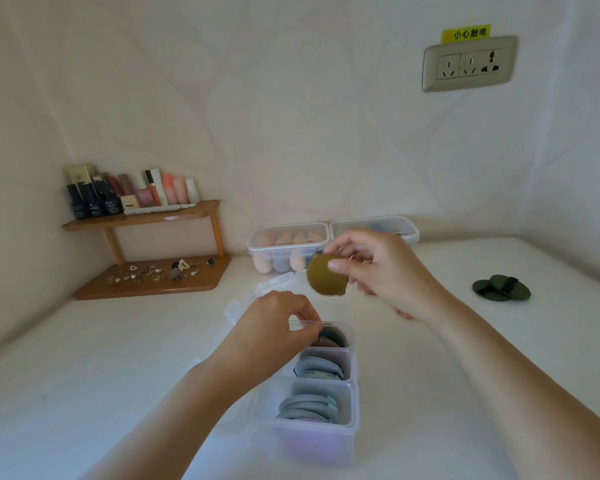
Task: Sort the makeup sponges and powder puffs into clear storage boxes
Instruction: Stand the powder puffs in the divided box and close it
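while the wooden corner shelf (pixel 146 271) of bottles and trinkets stands at far left, the left hand (pixel 274 330) reaches over the far compartment of the clear plastic three-compartment storage box (pixel 312 434), its fingertips curled at the rim. whether they pinch the thin wall or one of the dark puffs inside, i cannot tell. the two nearer compartments hold grey-blue round puffs standing on edge, packed close.

above the box and clear of it, the olive-brown round powder puff (pixel 326 277) is up in the air, pinched at its right edge between the thumb and fingers of the right hand (pixel 378 268). it looks light, soft and squashy, with a velvety face that should not slip, and nothing about it seems fragile. a light pinch at the rim is likely enough, and leaves the lower edge free to slide in on edge between its neighbours.

further right, two dark green round powder puffs (pixel 501 289) lie overlapping on the white table (pixel 430 375), well apart from the box. the black strap on one looks a handy place to take hold.
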The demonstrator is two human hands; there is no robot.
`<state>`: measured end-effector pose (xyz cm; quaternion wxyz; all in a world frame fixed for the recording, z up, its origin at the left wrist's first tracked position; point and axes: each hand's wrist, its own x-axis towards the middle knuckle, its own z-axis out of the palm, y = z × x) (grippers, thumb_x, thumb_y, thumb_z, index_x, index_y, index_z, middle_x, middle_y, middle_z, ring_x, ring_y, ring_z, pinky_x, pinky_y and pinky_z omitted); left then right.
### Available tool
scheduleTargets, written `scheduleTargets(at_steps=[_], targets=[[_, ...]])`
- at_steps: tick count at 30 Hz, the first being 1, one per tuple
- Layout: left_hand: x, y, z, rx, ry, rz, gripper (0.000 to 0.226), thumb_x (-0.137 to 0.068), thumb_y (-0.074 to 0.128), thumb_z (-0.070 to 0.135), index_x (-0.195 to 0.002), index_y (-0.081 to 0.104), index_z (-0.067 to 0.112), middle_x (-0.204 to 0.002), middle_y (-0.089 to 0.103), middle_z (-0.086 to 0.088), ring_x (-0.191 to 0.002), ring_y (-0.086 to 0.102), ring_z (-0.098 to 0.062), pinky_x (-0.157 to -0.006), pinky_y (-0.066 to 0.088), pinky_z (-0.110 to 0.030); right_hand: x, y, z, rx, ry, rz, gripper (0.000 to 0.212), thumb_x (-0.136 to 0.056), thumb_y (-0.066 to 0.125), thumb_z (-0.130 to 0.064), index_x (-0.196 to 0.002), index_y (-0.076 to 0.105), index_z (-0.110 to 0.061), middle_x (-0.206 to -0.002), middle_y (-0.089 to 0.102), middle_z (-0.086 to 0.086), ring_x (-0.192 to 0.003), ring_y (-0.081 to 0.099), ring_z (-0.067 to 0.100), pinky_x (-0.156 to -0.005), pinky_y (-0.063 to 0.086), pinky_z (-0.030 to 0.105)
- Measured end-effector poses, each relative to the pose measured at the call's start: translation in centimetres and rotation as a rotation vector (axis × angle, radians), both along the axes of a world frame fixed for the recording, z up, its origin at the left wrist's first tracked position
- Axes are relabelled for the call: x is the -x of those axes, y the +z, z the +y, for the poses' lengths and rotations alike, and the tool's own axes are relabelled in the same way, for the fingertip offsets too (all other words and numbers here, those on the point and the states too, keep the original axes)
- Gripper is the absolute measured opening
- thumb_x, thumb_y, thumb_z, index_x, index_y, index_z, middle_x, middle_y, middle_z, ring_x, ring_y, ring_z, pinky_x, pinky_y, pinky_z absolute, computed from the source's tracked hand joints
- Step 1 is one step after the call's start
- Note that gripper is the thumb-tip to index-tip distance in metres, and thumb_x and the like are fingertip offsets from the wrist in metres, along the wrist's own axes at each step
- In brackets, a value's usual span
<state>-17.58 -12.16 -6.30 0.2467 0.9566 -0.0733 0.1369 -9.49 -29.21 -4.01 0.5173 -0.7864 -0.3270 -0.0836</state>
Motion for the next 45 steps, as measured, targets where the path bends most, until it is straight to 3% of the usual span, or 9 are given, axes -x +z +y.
scheduleTargets(at_steps=[8, 17, 21, 24, 31, 37, 40, 43, 45], targets=[[-0.2, -0.3, 0.1, -0.015, 0.014, -0.015, 0.005, -0.085, 0.062, 0.037, -0.087, 0.065, 0.034, -0.100, 0.046, 0.020, -0.088, 0.045, 0.008, -0.067, 0.034, 0.000, 1.5, -0.2, 1.1, 0.429, -0.065, -0.061, 0.007, -0.078, 0.076, -0.025, -0.082, 0.070, -0.024, -0.082, 0.073, -0.009, -0.051, 0.050, -0.014, -0.052, 0.035, 0.003], [-0.3, -0.3, 0.1, -0.031, 0.037, -0.018, 0.007, -0.084, 0.062, 0.038, -0.087, 0.064, 0.032, -0.100, 0.044, 0.024, -0.088, 0.044, 0.008, -0.069, 0.034, -0.001, 1.9, -0.4, 1.3, 0.567, 0.007, -0.080, 0.005, -0.085, 0.068, -0.024, -0.086, 0.073, -0.022, -0.088, 0.072, -0.009, -0.081, 0.063, 0.003, -0.070, 0.049, 0.021], [-0.1, -0.1, 0.1, -0.014, 0.023, 0.005, 0.009, -0.084, 0.060, 0.037, -0.089, 0.066, 0.033, -0.099, 0.060, 0.021, -0.091, 0.054, -0.001, -0.071, 0.038, -0.008, 1.3, -0.3, 0.6, 0.582, 0.073, 0.065, 0.024, -0.092, 0.055, -0.038, -0.083, 0.072, -0.023, -0.077, 0.072, 0.005, -0.051, 0.057, 0.005, -0.072, 0.049, 0.032], [-0.1, -0.1, 0.1, -0.022, 0.028, 0.032, 0.008, -0.086, 0.059, 0.039, -0.089, 0.065, 0.035, -0.089, 0.057, 0.024, -0.084, 0.054, 0.002, -0.066, 0.036, -0.006, 1.1, 0.0, -0.1, 0.539, 0.119, 0.180, 0.033, -0.096, 0.048, -0.045, -0.088, 0.075, -0.027, -0.069, 0.067, 0.023, -0.041, 0.049, 0.002, -0.079, 0.045, 0.026], [0.2, 0.2, 0.0, -0.037, -0.084, 0.048, 0.010, -0.091, 0.053, 0.034, -0.098, 0.054, 0.041, -0.100, 0.062, 0.021, -0.081, 0.055, 0.009, -0.067, 0.038, -0.003, -1.8, 0.9, -3.3, 0.047, -0.110, 0.255, 0.028, -0.094, 0.056, -0.026, -0.080, 0.073, -0.010, -0.076, 0.074, 0.001, -0.041, 0.047, 0.011, -0.048, 0.038, 0.020], [-0.2, 0.0, 0.3, -0.116, -0.128, 0.077, 0.021, -0.096, 0.045, 0.029, -0.104, 0.059, 0.042, -0.107, 0.063, 0.014, -0.097, 0.055, -0.001, -0.087, 0.045, -0.018, -6.5, -2.3, -7.0, 0.429, -0.766, 0.097, 0.020, -0.091, 0.048, -0.015, -0.089, 0.068, -0.012, -0.091, 0.062, 0.014, -0.096, 0.058, 0.034, -0.072, 0.044, 0.034], [-0.1, 0.0, 0.2, -0.124, -0.134, 0.072, 0.020, -0.096, 0.046, 0.028, -0.102, 0.060, 0.039, -0.105, 0.061, 0.017, -0.096, 0.055, -0.002, -0.084, 0.043, -0.013, -7.9, -4.1, -8.4, 0.603, -0.990, 0.392, 0.044, -0.096, 0.039, -0.021, -0.139, 0.040, -0.011, -0.147, 0.031, 0.017, -0.138, 0.023, 0.039, -0.112, 0.025, 0.047], [-0.2, 0.0, 0.1, -0.106, -0.119, 0.064, 0.018, -0.095, 0.047, 0.030, -0.102, 0.062, 0.039, -0.106, 0.061, 0.020, -0.097, 0.054, 0.000, -0.081, 0.039, -0.009, -8.3, -4.9, -10.2, 0.629, -1.061, 0.603, 0.053, -0.096, 0.034, -0.025, -0.147, 0.027, -0.013, -0.157, 0.012, 0.016, -0.145, 0.004, 0.040, -0.117, 0.005, 0.054], [-0.2, 0.0, 0.1, -0.085, -0.114, 0.081, 0.018, -0.096, 0.047, 0.031, -0.103, 0.062, 0.039, -0.105, 0.061, 0.022, -0.097, 0.055, 0.000, -0.078, 0.036, -0.005, -8.1, -5.0, -10.9, 0.667, -1.069, 0.637, 0.054, -0.093, 0.038, -0.030, -0.144, 0.034, -0.012, -0.152, 0.025, 0.017, -0.141, 0.018, 0.038, -0.116, 0.014, 0.048]])
